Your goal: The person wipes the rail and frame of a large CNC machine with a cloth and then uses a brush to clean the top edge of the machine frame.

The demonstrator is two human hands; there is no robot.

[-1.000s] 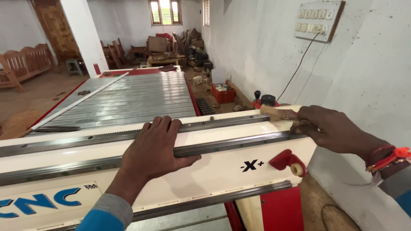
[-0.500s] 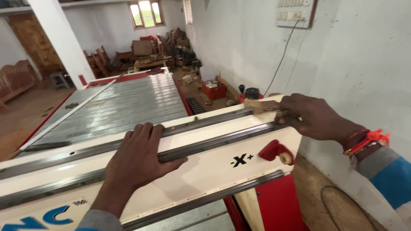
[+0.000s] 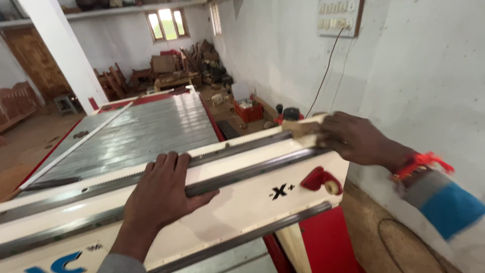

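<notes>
Left hand (image 3: 161,194) flat on the white gantry beam (image 3: 242,202), palm down, fingers spread over the dark rail (image 3: 252,172), thumb hooked along its near edge; pressing, not clenched round anything. Right hand (image 3: 353,139) at 2 o'clock from the left, closed over the beam's far end, fingers wrapped on a tan wooden block (image 3: 303,127) at the corner. Red thread (image 3: 422,163) on that wrist, grey and blue sleeve behind it.

Beam lying across the lower view from 8 o'clock up to 2 o'clock, over the ribbed metal bed (image 3: 136,134). Toothed rack (image 3: 222,146) along the beam's far edge, just beyond the left fingertips. Red knob (image 3: 321,179) on the beam's face at 3 o'clock from the left hand, below the right hand. Red bin (image 3: 250,110) and a black-topped tool (image 3: 290,114) on the floor at 12 o'clock from the right hand, close to the wall. Switch panel (image 3: 338,17) high on the wall with a cable hanging down. Stacked wooden furniture (image 3: 172,68) at the far end under a window. Nothing lying on the bed in the beam's way but a thin white strip (image 3: 81,146) along its left side.

Against the frame half a second before: both hands on the same spots, same hold; beam's end and knob a little further right in view, more of the wall and switch panel showing.
</notes>
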